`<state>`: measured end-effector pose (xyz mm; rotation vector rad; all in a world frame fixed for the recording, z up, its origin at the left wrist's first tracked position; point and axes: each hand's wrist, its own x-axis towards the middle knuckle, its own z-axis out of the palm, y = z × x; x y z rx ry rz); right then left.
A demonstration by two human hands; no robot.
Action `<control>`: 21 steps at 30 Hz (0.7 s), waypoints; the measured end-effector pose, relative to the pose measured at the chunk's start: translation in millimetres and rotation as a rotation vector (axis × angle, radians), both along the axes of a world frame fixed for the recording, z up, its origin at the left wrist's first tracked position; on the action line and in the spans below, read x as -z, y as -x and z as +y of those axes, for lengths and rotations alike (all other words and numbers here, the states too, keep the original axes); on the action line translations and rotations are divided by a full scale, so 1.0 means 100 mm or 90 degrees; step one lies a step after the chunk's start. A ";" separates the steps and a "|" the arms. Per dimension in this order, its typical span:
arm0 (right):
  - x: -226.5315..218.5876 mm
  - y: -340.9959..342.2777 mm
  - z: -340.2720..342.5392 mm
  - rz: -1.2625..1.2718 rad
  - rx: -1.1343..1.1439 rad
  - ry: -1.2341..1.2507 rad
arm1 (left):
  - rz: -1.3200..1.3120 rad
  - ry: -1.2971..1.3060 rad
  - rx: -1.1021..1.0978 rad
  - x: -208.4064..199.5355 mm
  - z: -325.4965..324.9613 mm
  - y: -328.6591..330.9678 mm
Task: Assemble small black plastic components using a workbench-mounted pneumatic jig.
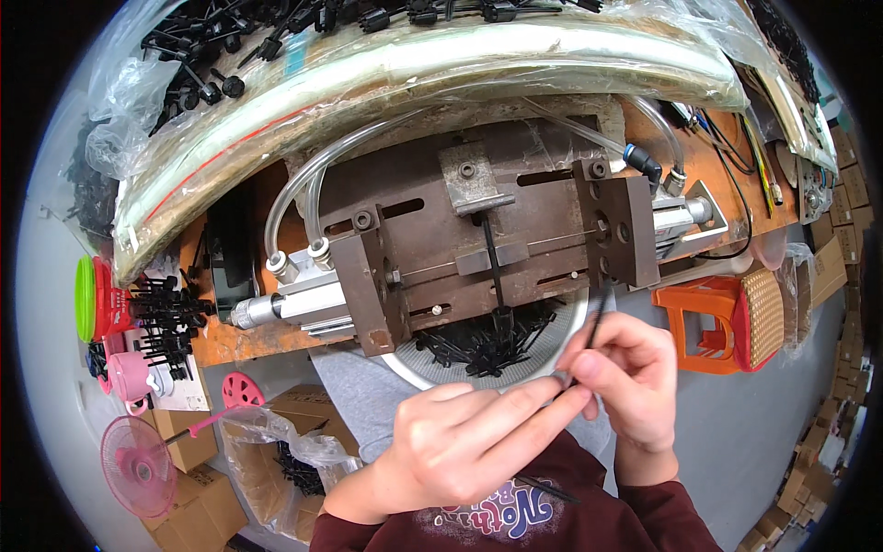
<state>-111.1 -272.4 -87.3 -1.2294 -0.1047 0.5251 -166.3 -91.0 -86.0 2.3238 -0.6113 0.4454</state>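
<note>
My right hand (630, 373) pinches a thin black plastic rod (598, 317) between thumb and fingers in front of my chest. Against its lower stretch press the fingertips of my left hand (469, 432), closed around it. A dark end, maybe of the same or another rod, shows below my left hand. Behind my hands stands a brown metal fixture (441, 299), where a similar black rod part (495, 262) lies across the middle under a metal clamp block (474, 175). Beneath it, a white basket (409, 368) holds many black rod parts (478, 350).
Air cylinders (313, 304) with clear hoses (285, 207) flank the fixture on the wooden bench (202, 345). More black parts (170, 322) pile at the left. A pink fan (138, 465) and a lined carton (267, 460) stand lower left, an orange stool (704, 322) at right.
</note>
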 end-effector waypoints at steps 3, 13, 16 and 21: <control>0.04 -0.01 0.07 -0.003 -0.011 -0.006 | 0.017 0.042 -0.030 0.00 0.04 0.03; 0.06 0.03 -0.04 -0.186 0.045 0.152 | -0.002 -0.188 -0.245 0.16 -0.07 -0.09; 0.04 0.04 -0.07 -0.174 0.052 0.163 | 0.000 -0.196 -0.258 0.12 -0.09 -0.16; 0.05 0.06 -0.07 -0.187 0.058 0.162 | 0.010 -0.197 -0.262 0.11 -0.09 -0.18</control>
